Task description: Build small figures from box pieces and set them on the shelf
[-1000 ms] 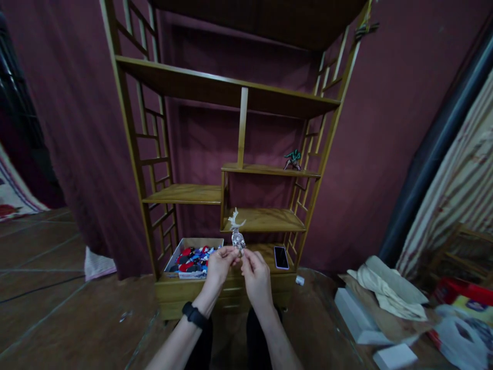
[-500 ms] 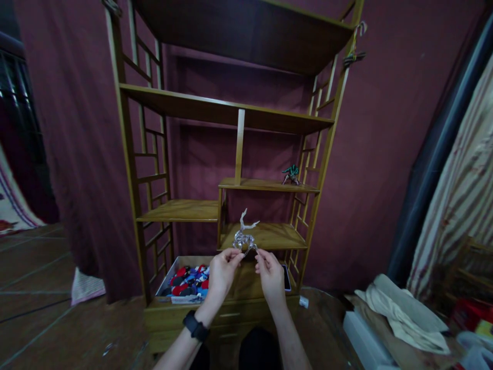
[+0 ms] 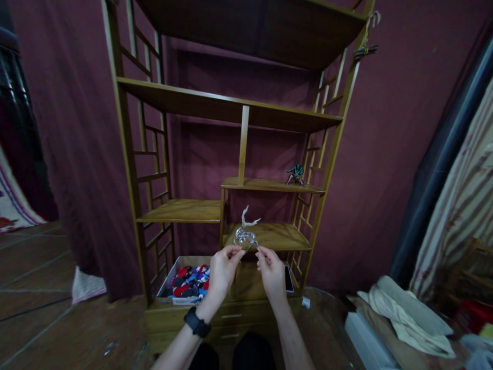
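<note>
A clear, glassy deer figurine (image 3: 245,235) with long pale antlers is held up in front of the wooden shelf unit (image 3: 192,209). My left hand (image 3: 225,264), with a dark watch on its wrist, pinches the figurine low on its left side. On the other side, my right hand (image 3: 271,268) pinches its lower right end between thumb and fingertips. The fingers cover the figurine's lowest parts. Behind my left hand stands an open box (image 3: 169,280) full of red, blue, black and white pieces. A dark phone-like slab (image 3: 288,279) lies just beyond my right hand.
A green and reddish figure (image 3: 295,174) stands on the middle right shelf. Drawers (image 3: 227,325) run along the unit's base. To the right on the floor are a pale cloth (image 3: 408,318) and a light box (image 3: 365,341). A curtain (image 3: 77,154) hangs at the left.
The view has shifted slightly, so the shelf unit appears a little larger and its right side farther right. Both hands keep their pinch on the deer figurine, almost unmoved.
</note>
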`<action>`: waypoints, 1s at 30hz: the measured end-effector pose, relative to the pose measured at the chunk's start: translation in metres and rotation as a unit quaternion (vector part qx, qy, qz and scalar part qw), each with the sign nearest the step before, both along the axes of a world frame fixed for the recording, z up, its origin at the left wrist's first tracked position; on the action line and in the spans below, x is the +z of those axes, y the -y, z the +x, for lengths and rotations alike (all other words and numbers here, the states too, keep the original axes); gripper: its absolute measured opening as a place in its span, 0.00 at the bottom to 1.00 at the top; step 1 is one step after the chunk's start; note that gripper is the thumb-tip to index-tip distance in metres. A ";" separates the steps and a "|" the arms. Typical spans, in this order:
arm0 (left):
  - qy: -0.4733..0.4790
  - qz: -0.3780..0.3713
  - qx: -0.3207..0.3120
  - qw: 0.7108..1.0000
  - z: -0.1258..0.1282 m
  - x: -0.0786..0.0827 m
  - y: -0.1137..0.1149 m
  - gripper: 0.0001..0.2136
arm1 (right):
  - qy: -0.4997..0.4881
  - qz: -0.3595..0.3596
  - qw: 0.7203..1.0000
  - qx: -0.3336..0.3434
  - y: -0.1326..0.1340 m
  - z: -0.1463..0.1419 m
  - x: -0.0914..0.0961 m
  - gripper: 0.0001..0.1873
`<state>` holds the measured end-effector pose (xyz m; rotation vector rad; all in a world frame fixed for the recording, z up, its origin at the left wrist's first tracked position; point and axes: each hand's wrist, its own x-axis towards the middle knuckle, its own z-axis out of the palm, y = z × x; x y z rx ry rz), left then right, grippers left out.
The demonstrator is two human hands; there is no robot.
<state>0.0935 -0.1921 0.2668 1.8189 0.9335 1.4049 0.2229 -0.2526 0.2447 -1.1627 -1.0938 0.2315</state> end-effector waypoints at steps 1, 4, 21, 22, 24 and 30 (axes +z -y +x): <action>-0.008 0.006 0.003 1.000 -0.001 0.000 -0.002 0.11 | 0.003 -0.002 1.000 -0.001 -0.001 -0.001 0.001 0.16; -0.047 0.029 0.024 0.998 -0.003 0.002 -0.004 0.11 | 0.009 -0.001 1.000 -0.006 -0.005 -0.001 0.003 0.16; -0.379 0.330 0.126 0.855 -0.015 -0.012 0.016 0.09 | -0.057 -0.086 0.993 0.062 -0.032 -0.003 -0.037 0.21; -0.394 0.339 0.118 0.846 -0.016 -0.015 0.016 0.09 | -0.056 -0.095 0.992 0.063 -0.033 -0.003 -0.042 0.21; -0.418 0.352 0.104 0.831 -0.015 -0.021 0.018 0.07 | -0.048 -0.107 0.991 0.059 -0.034 -0.003 -0.051 0.21; -0.459 0.377 0.067 0.802 -0.015 -0.034 0.021 0.08 | -0.064 -0.094 0.992 0.057 -0.036 -0.001 -0.078 0.24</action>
